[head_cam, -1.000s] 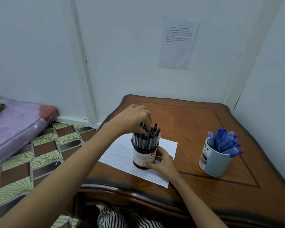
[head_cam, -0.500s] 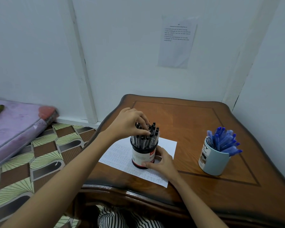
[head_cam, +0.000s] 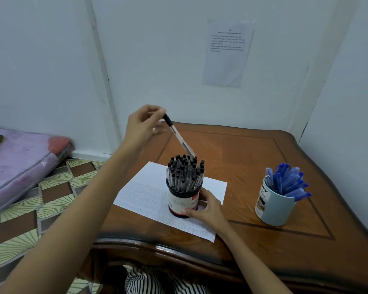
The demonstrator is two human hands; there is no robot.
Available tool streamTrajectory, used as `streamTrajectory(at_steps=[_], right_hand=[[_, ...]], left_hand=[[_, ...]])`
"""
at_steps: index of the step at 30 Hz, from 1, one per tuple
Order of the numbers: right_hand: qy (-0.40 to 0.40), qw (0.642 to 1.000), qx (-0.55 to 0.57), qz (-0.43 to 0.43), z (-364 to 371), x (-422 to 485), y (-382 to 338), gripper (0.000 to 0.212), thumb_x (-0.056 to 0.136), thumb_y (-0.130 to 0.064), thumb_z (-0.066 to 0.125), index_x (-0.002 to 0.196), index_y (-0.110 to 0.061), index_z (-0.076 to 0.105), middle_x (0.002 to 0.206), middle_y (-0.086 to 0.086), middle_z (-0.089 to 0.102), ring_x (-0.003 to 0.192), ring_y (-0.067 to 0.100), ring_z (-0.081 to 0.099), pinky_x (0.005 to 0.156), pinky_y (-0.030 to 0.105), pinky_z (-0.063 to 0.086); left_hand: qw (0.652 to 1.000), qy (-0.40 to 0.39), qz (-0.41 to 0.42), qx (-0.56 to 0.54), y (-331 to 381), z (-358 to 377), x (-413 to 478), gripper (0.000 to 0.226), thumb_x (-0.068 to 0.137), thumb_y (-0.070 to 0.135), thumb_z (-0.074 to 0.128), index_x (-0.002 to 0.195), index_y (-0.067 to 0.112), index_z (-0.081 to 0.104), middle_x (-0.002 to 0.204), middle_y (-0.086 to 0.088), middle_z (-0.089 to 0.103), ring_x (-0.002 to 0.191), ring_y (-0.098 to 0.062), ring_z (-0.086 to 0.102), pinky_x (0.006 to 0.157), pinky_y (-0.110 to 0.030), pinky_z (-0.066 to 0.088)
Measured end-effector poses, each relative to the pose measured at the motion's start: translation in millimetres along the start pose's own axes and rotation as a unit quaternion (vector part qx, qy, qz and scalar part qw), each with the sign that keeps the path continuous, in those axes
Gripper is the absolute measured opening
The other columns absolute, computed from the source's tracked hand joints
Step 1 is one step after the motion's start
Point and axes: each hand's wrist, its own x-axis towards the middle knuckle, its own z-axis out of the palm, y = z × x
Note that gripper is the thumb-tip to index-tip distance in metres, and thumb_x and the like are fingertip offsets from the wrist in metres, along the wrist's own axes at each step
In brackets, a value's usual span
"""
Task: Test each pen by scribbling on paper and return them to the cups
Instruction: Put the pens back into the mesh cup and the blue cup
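Observation:
A black-rimmed cup [head_cam: 180, 201] packed with several black-capped clear pens [head_cam: 184, 174] stands on a white sheet of paper [head_cam: 149, 187] with rows of small scribbles. My left hand [head_cam: 141, 126] pinches one black pen [head_cam: 180, 136] by its cap end, lifted slantwise above the cup, its lower tip just over the other pens. My right hand [head_cam: 207, 206] grips the cup's right side near its base. A pale blue mug [head_cam: 271, 209] full of blue pens [head_cam: 287, 180] stands apart on the right.
The wooden table [head_cam: 242, 158] sits in a white corner; a printed sheet [head_cam: 227, 52] hangs on the wall behind. A purple mattress [head_cam: 15, 164] lies on the patterned floor [head_cam: 30, 209] at left. Striped clothing [head_cam: 157, 282] shows below the table's front edge.
My left hand, which was down among the black pens, has risen up and back, drawing one pen out of the cup. My right hand stayed on the cup.

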Motion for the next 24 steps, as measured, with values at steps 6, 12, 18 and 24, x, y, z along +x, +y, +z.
streamTrajectory(at_steps=[6,12,18,24], right_hand=[[0.001,1.000,-0.002,0.002,0,0,1,0.078,0.064,-0.032,0.086,0.131,-0.022,0.048,0.129,-0.001,0.055,0.117,0.012,0.052,0.096,0.026,0.046],[0.002,1.000,-0.006,0.001,0,0,-1,0.077,0.064,-0.032,0.086,0.131,-0.023,0.047,0.129,-0.002,0.055,0.116,0.011,0.052,0.094,0.024,0.045],[0.003,1.000,-0.005,-0.002,0,-1,-2,0.078,0.061,-0.037,0.086,0.128,-0.027,0.048,0.128,-0.004,0.055,0.116,0.010,0.051,0.096,0.027,0.044],[0.000,1.000,-0.015,0.001,0,0,-1,0.075,0.066,-0.032,0.084,0.130,-0.025,0.047,0.128,-0.005,0.054,0.110,0.005,0.051,0.088,0.014,0.043]], left_hand=[[0.976,-0.003,-0.190,-0.104,-38,-23,-11,0.006,0.090,0.005,0.058,0.088,0.000,0.060,0.078,-0.011,0.071,0.065,-0.013,0.069,0.060,-0.017,0.056],[0.972,-0.172,-0.144,0.064,-53,-47,-18,0.020,0.074,0.004,0.071,0.094,0.004,0.067,0.094,-0.014,0.071,0.082,-0.017,0.068,0.072,-0.020,0.055],[0.904,-0.193,0.085,0.372,-52,-27,-14,0.025,0.089,0.037,0.061,0.111,0.025,0.066,0.110,0.010,0.063,0.103,-0.009,0.057,0.094,-0.032,0.046],[0.808,-0.345,0.171,0.446,-43,22,-19,0.040,0.091,0.040,0.056,0.128,0.024,0.058,0.128,0.006,0.059,0.116,-0.008,0.052,0.100,-0.028,0.042]])
